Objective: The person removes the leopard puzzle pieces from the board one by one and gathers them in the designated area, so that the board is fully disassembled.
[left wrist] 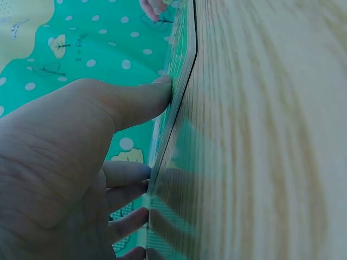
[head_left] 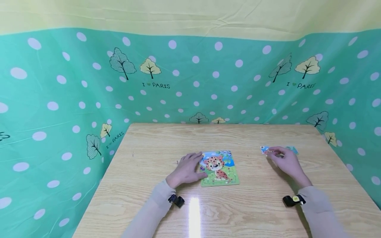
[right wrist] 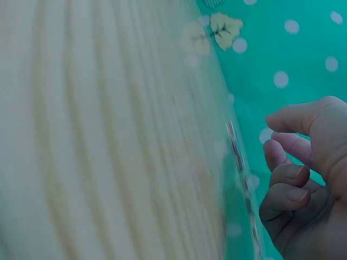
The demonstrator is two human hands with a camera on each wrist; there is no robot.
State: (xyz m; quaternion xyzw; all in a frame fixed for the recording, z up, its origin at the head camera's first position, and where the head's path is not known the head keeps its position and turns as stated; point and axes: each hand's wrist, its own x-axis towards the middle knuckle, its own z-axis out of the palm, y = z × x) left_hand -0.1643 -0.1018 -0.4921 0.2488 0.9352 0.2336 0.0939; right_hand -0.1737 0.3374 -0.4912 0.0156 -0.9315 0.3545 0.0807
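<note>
A square jigsaw puzzle (head_left: 220, 168) with a spotted cartoon leopard lies flat on the table. Along its left side rests my left hand (head_left: 187, 168), thumb on the picture and the other fingers spread at the edge. The left wrist view shows this thumb (left wrist: 146, 100) touching the thin board (left wrist: 181, 92). To the right, my right hand (head_left: 285, 162) hovers over a second colourful picture piece (head_left: 292, 149), partly hidden by it. In the right wrist view the right hand's fingers (right wrist: 287, 195) are loosely bent, apart from a thin flat edge (right wrist: 244, 179), with nothing visible between them.
The wooden table (head_left: 143, 211) extends to a green dotted curtain (head_left: 196, 72) at the back and both sides. A bright light reflection (head_left: 194, 216) lies on the wood in front. Each wrist wears a black strap with a small device.
</note>
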